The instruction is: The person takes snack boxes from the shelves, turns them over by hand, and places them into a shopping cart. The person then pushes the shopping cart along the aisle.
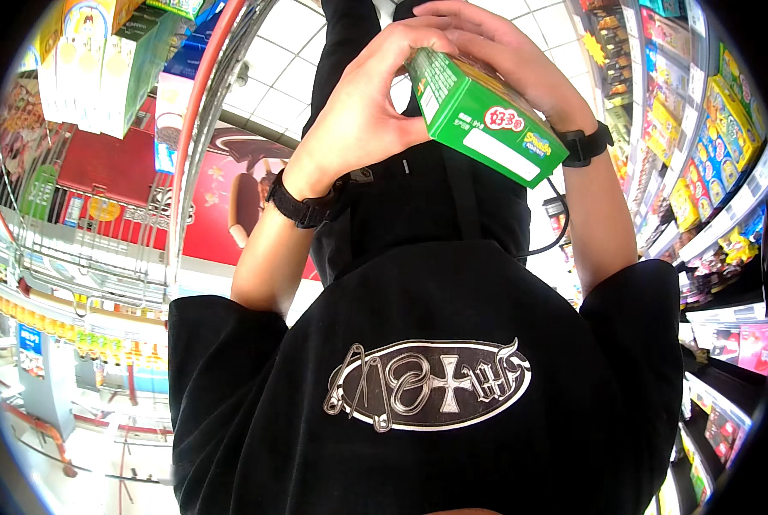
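A green cardboard snack box (496, 125) is held out in front of my body, tilted, with one narrow printed end turned up towards me. My left hand (365, 109) grips its left side, the thumb at the near left corner and the fingers curled over the far end. Along the far right side lies my right hand (500, 48), its fingers reaching across towards the left ones. The box bears writing, a white panel and a barcode. Its far face is mostly hidden by my hands. Black straps circle both wrists.
On the right, store shelves (738, 199) carry many colourful packets. To the left stands a wire-mesh frame with a red rail (188, 116), with snack boxes (126, 71) near its top. A red panel (216, 193) with an ice-cream picture is behind it. Tiled floor (281, 71) shows beyond my legs.
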Available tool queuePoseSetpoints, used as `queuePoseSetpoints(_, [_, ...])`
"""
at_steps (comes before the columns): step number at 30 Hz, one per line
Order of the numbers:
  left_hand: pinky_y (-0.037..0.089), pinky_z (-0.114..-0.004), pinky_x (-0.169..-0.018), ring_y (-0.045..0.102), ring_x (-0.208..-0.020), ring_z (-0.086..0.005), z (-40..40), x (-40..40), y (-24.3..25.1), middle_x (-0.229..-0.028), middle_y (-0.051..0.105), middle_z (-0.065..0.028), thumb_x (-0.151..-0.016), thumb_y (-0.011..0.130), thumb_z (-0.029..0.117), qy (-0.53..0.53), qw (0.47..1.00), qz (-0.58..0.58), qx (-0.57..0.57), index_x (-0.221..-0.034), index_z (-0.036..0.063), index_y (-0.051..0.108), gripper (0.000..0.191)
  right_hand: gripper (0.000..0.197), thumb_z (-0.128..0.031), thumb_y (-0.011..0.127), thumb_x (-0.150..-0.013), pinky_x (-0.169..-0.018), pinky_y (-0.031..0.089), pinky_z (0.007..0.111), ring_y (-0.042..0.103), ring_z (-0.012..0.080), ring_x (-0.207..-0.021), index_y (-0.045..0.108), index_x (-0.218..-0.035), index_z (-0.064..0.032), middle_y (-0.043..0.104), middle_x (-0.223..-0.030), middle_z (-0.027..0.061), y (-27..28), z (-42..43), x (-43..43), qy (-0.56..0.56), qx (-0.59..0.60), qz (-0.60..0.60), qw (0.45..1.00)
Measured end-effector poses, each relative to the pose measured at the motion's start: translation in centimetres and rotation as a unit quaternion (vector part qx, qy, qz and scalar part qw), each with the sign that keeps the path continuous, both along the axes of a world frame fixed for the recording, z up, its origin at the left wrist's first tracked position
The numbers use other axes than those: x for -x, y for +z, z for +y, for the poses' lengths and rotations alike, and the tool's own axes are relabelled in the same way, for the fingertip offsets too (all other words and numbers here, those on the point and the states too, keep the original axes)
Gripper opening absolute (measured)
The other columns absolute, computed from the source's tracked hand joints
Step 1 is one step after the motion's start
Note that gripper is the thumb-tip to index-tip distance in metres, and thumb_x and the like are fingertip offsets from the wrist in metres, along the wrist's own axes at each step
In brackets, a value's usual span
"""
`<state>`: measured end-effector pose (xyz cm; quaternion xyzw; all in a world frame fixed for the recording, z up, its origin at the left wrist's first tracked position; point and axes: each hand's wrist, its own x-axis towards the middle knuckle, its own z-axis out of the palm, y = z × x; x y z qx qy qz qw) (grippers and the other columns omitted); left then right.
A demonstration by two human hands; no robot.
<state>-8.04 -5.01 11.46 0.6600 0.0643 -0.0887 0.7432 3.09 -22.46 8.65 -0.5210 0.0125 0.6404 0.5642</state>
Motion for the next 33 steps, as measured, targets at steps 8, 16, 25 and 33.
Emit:
queuePoseSetpoints(8, [0.046,-0.038,-0.100,0.055,-0.121,-0.0233,2.3,-0.5,-2.1,-0.133,0.052,-0.0142,-0.071,0.082,0.003,-0.085,0.992,0.095,0.011,-0.124,0.0085,0.046,0.064,0.037,-0.027,0.051,-0.100,-0.090,0.049,0.023,0.060,0.0127,-0.110,0.056,-0.128,-0.0038,0.060,-0.122,0.0071,-0.9,-1.6,1.9,-0.027,0.039,-0.070,0.996])
queuePoseSetpoints(16, [0.044,-0.049,-0.101,0.048,-0.130,-0.0255,3.1,-2.5,-3.0,-0.138,0.050,-0.0089,-0.068,0.084,0.004,-0.142,0.982,0.123,-0.017,-0.123,0.0141,0.046,0.068,0.044,-0.039,0.053,-0.098,-0.083,0.050,0.020,0.062,0.0102,-0.106,0.060,-0.127,-0.0065,0.062,-0.116,0.0020,-3.6,-3.1,5.4,-0.142,0.053,-0.050,0.987])
queuePoseSetpoints(25, [0.039,-0.052,-0.106,0.040,-0.138,-0.0260,0.0,-4.2,-3.4,-0.147,0.041,-0.0128,-0.067,0.083,0.003,-0.189,0.973,0.128,0.014,-0.123,0.0147,0.047,0.067,0.041,-0.032,0.058,-0.098,-0.087,0.051,0.024,0.061,0.0102,-0.106,0.058,-0.128,-0.0038,0.061,-0.117,0.0037,-4.8,-5.5,6.9,-0.314,-0.020,-0.014,0.949])
queuePoseSetpoints(33, [0.040,-0.042,-0.108,0.040,-0.137,-0.0266,-1.8,-5.0,-2.3,-0.154,0.031,-0.0134,-0.097,0.048,0.024,-0.035,0.833,0.374,0.406,-0.153,0.0030,0.021,0.065,0.040,-0.013,0.061,-0.095,-0.094,0.046,0.028,0.058,0.0164,-0.110,0.049,-0.131,0.0007,0.061,-0.118,0.0086,-2.6,-7.6,4.2,-0.516,0.020,0.062,0.854])
